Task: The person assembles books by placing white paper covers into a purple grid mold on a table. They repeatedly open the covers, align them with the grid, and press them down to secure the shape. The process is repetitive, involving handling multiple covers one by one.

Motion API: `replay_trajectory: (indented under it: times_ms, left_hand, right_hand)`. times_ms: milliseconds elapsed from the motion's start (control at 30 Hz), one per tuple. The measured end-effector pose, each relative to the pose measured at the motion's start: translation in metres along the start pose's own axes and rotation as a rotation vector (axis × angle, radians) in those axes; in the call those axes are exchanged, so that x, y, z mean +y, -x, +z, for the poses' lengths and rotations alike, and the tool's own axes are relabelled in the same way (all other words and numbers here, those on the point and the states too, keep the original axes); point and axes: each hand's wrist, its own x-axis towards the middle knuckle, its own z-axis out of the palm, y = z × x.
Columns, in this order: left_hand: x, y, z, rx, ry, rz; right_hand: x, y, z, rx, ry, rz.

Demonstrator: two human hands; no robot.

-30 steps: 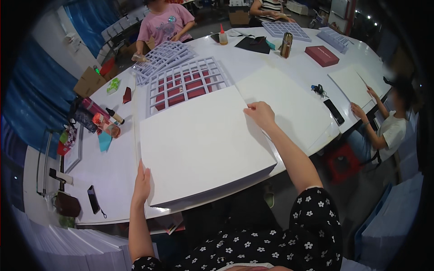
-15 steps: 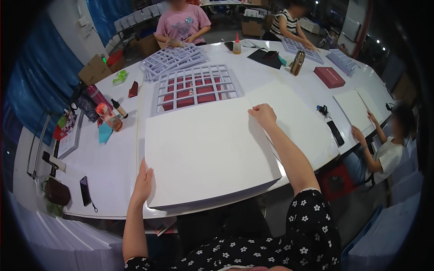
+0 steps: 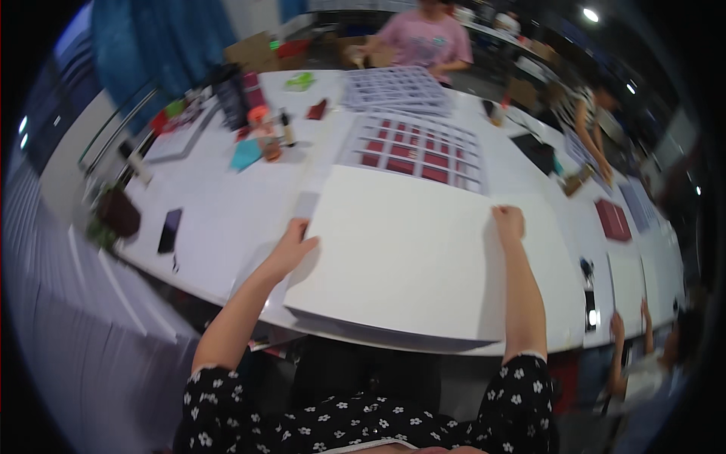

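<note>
A thick stack of large white sheets (image 3: 401, 257) lies at the near edge of the table, its layered front side showing. At its left edge my left hand (image 3: 291, 248) touches the side, thumb held apart from the fingers. My right hand (image 3: 511, 224) is closed in a pinch at the far right corner of the stack; how much it grips is hidden under the fingers. Just beyond the stack lies a pale lattice frame (image 3: 473, 163) of square openings, with dark red boxes (image 3: 401, 151) showing through it.
More lattice frames (image 3: 397, 87) are piled farther back, near a person in pink (image 3: 427, 41). Bottles (image 3: 266, 136) and a phone (image 3: 170, 231) are on the left of the white table (image 3: 219, 197). A dark red box (image 3: 612, 219) sits right, where other people work.
The view has turned left and tilted, so the table appears shifted right. My left hand has slid farther up the stack's left edge, its thumb now spread. My right hand remains near the far right corner.
</note>
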Motion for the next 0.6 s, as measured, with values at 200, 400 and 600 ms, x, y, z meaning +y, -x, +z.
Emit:
replay_trajectory:
  times_ms: [200, 400, 600]
  left_hand:
    - [0.016, -0.072, 0.0, 0.076, -0.197, 0.153]
    - [0.015, -0.121, 0.01, 0.051, -0.463, 0.234]
    - [0.007, -0.123, 0.018, 0.089, -0.517, 0.266]
  right_hand:
    - [-0.014, 0.004, -0.008, -0.022, 0.044, -0.032]
    - [-0.019, 0.0, -0.011, -0.032, 0.065, 0.019]
    - [-0.016, 0.006, -0.006, -0.007, 0.104, 0.036]
